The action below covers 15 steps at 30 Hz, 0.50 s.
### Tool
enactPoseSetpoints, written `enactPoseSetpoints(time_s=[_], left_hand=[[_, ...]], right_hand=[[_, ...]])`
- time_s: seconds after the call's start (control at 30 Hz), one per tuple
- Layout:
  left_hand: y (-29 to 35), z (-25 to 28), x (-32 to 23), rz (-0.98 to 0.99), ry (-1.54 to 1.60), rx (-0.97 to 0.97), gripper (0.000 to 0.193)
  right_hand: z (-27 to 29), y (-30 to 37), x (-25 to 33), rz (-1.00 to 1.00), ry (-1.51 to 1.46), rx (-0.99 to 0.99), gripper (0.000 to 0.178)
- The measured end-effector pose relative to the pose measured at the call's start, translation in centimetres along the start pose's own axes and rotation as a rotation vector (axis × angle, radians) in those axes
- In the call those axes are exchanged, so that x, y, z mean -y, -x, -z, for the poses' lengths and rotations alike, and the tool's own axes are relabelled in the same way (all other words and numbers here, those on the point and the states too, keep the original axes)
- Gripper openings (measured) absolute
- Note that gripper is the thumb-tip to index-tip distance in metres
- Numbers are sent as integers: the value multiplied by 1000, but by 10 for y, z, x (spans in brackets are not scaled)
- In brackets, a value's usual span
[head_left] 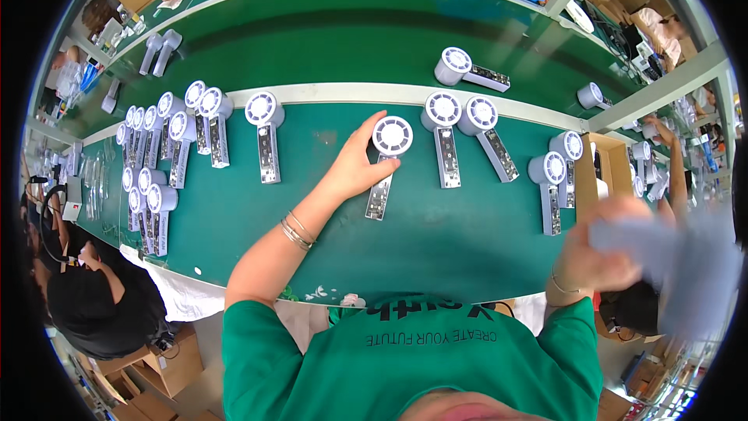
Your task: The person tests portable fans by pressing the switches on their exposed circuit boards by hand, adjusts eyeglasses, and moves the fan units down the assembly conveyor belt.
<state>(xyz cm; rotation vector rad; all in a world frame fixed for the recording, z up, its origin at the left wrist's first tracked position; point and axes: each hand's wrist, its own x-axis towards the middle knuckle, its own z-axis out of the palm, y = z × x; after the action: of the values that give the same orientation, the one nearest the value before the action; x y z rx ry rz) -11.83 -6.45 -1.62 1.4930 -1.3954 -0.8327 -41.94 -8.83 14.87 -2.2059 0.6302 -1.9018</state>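
Observation:
My left hand (357, 165) is closed round the head of a pale lilac handheld fan (392, 135), thumb on the near side and fingers on the far side. This fan lies on the green table, its handle pointing toward me with a bare circuit board showing. Off to the right, my right hand (604, 253) is raised and closed on another pale lilac handheld fan (689, 265), smeared by motion. Two fans lie just right of my left hand, the closer one (444, 129) pointing at me, the other (491, 136) slanted. One more fan (266, 136) lies to the left.
Several similar fans (162, 199) crowd the table's left side. Two fans (552, 187) lie by a cardboard box (612, 160) at the right. Beyond a pale rail (351, 93), more fans rest on a green belt (312, 39). Other people work at both sides and across.

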Motion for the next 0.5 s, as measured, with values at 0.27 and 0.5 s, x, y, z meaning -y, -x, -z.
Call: enactPoseSetpoints(time_s=[0.27, 0.5], left_hand=[[-5, -4, -6, -8, 39, 28, 79], [-5, 3, -12, 7, 90, 85, 81]], right_hand=[[-60, -21, -28, -597, -196, 229, 39], [-111, -32, -74, -993, -518, 356, 35]])
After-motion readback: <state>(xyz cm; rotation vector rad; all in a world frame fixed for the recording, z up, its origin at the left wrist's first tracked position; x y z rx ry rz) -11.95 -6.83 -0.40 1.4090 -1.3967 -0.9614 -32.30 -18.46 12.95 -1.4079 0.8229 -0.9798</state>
